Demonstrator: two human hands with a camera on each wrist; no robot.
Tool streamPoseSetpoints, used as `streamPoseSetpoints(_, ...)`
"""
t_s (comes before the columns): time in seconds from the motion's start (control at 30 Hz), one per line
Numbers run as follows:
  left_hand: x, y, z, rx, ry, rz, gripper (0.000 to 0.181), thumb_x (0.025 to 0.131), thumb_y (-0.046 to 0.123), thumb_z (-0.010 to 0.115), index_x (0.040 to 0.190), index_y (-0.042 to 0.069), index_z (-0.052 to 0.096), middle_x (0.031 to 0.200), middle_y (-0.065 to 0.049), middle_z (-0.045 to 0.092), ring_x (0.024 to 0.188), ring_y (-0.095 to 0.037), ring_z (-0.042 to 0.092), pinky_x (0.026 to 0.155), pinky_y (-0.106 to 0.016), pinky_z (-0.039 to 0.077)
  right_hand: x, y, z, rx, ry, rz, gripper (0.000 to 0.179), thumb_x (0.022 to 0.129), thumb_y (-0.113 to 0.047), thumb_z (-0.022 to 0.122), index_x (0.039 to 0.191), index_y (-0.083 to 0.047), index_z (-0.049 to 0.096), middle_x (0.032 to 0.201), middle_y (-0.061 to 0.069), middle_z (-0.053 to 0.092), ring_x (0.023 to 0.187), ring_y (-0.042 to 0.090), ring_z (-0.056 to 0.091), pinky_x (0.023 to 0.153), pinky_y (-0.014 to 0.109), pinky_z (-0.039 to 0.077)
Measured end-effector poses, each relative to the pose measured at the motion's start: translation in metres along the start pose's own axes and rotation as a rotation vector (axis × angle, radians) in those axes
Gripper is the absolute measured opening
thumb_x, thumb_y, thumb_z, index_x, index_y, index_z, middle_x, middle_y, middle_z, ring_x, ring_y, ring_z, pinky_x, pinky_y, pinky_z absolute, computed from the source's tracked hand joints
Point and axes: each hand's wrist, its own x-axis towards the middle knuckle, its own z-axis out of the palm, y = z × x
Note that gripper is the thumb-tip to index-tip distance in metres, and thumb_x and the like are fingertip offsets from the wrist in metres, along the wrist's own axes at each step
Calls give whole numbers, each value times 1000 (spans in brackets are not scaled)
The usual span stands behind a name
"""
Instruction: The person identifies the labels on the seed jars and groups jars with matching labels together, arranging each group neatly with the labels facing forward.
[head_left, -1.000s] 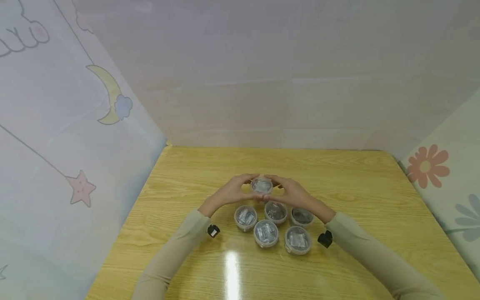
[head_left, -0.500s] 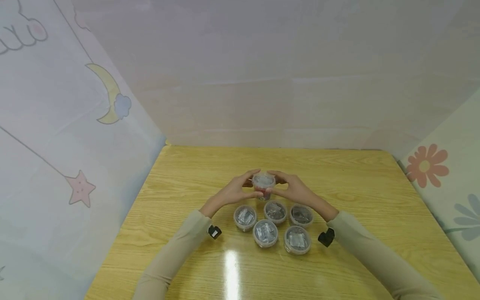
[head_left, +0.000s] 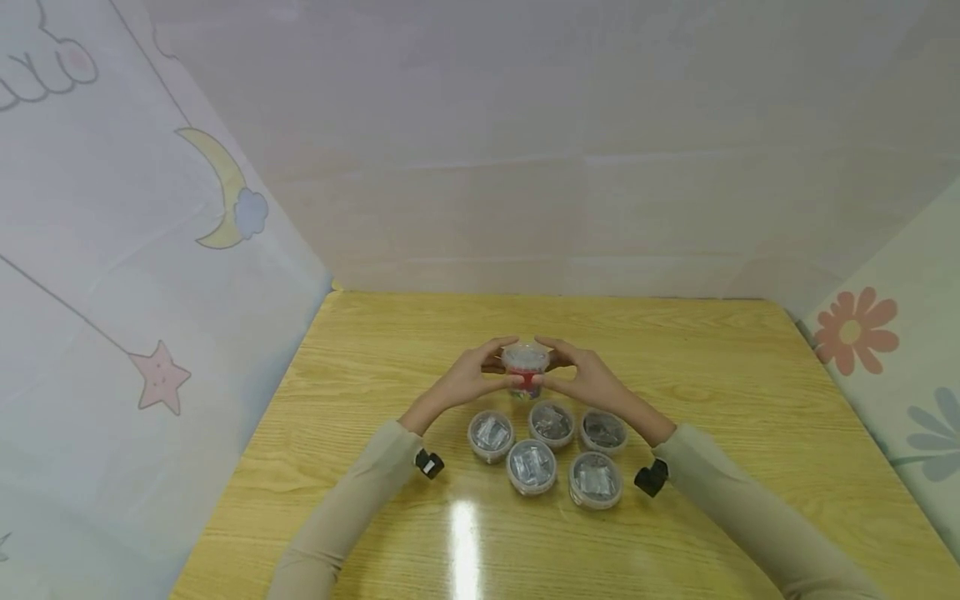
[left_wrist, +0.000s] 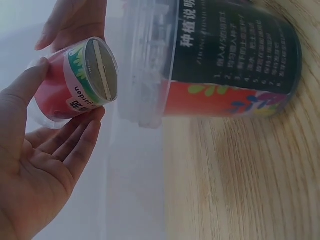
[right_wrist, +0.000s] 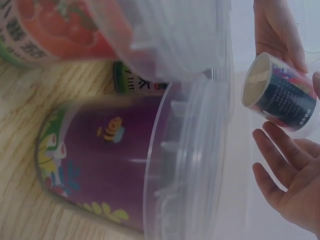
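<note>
Between both hands is a clear lidded planting cup (head_left: 525, 359) with a red, green and white label, lifted above the table behind the other cups. My left hand (head_left: 467, 377) grips its left side, thumb toward the near side and fingers behind. From the right, my right hand (head_left: 587, 378) grips it the same way. In the left wrist view the cup (left_wrist: 70, 82) is tilted, its base showing a pale strip. The right wrist view shows a dark printed panel on the cup (right_wrist: 287, 95), with some lower fingers (right_wrist: 270, 187) of the right hand spread off it.
Several similar cups stand grouped on the wooden table (head_left: 375, 517) just in front of the hands: a left one (head_left: 491, 435), a front middle one (head_left: 532, 467), a front right one (head_left: 596, 480), a back middle one (head_left: 552, 423) and a back right one (head_left: 603, 432). Pale walls enclose the table.
The held cup has risen slightly and tipped, so its red label now shows below the lid. Both hands moved with it. The standing cups have stayed put.
</note>
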Motion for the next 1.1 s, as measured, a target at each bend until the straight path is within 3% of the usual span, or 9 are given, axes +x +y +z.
streamPoseSetpoints(0.13, -2, 5, -2, -32, 2, -56, 69, 85, 38, 65, 144, 24, 33, 123, -8, 58, 110, -22, 59, 92, -32, 50, -1, -3, 2, 30, -9, 26, 74, 82, -29, 72, 143, -9, 34, 107, 12, 66, 103, 30, 61, 92, 53, 46)
streamPoseSetpoints(0.3, -3, 16, -6, -60, -4, -87, 67, 88, 34, 64, 145, 19, 32, 126, -12, 54, 111, -25, 58, 91, -36, 50, -4, -23, 1, 72, -20, 24, 75, 83, -17, 71, 144, -2, 28, 111, 23, 62, 103, 37, 60, 91, 51, 48)
streamPoseSetpoints(0.47, 1, 6, -5, -61, 22, -105, 66, 87, 37, 64, 144, 23, 33, 123, -9, 56, 109, -23, 59, 90, -36, 51, -5, -38, -2, 140, -36, 51, 73, 86, -12, 67, 144, 0, 26, 109, 25, 62, 100, 38, 61, 87, 48, 51)
streamPoseSetpoints(0.63, 2, -1, -2, -88, 47, -75, 68, 83, 47, 64, 142, 28, 35, 119, -5, 56, 106, -19, 59, 89, -33, 51, -4, -31, 2, 156, -33, 87, 72, 87, -17, 67, 145, -5, 27, 107, 20, 64, 95, 34, 63, 82, 40, 54)
streamPoseSetpoints(0.8, 1, 1, -1, -121, 45, -64, 72, 82, 51, 63, 143, 27, 33, 120, -6, 54, 110, -20, 57, 91, -32, 50, -4, -30, 4, 164, -6, 98, 71, 86, -18, 68, 144, -8, 29, 105, 19, 64, 94, 32, 63, 82, 42, 54)
streamPoseSetpoints(0.97, 1, 2, -1, -137, 39, -54, 75, 82, 51, 63, 145, 29, 28, 124, -7, 51, 113, -21, 56, 93, -32, 49, -5, -35, 1, 191, 22, 91, 68, 86, -14, 68, 143, -7, 32, 103, 20, 64, 95, 34, 62, 82, 46, 53)
streamPoseSetpoints(1.1, 1, 2, -1, -178, 7, -59, 78, 83, 45, 65, 146, 31, 22, 133, -8, 46, 116, -24, 54, 92, -33, 50, -4, -31, -1, 234, 36, 112, 66, 87, -16, 66, 143, -7, 33, 106, 18, 63, 96, 31, 61, 82, 39, 54)
